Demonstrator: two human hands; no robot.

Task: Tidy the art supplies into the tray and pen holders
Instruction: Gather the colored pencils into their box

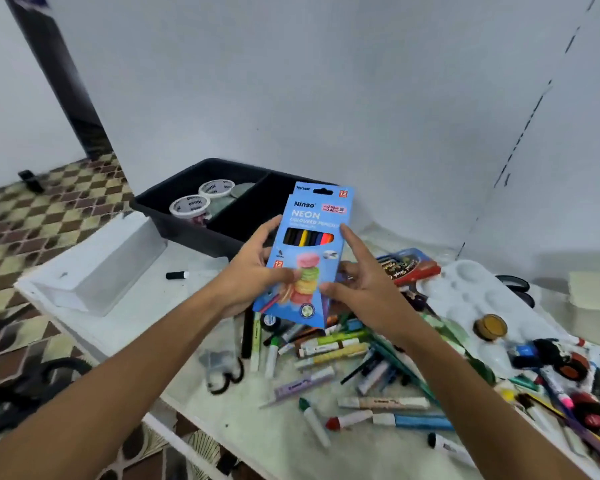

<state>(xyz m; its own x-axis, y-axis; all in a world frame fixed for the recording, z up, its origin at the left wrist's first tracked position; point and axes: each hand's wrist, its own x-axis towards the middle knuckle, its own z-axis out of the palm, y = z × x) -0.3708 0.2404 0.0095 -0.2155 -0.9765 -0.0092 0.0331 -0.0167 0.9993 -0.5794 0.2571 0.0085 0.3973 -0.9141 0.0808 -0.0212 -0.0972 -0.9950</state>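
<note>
Both hands hold a blue box of neon coloured pencils (pixel 310 237) upright above the table, in front of the black tray. A second blue box shows just behind it. My left hand (pixel 253 271) grips the box's left edge, thumb across its front. My right hand (pixel 357 289) holds the right edge, thumb on the front, index finger straight along the side. The black tray (pixel 187 230) has two compartments: the left holds white-lidded paint pots (pixel 189 206), the right looks dark and bare. Loose markers and crayons (pixel 336 351) lie heaped under my hands.
A white rectangular container (pixel 101 268) sits at the table's left. A white paint palette (pixel 471 296), a brown-lidded jar (pixel 489 326), a red packet (pixel 411 268) and more pens lie right. Scissors (pixel 222 372) rest near the front edge. Patterned floor lies left of the table.
</note>
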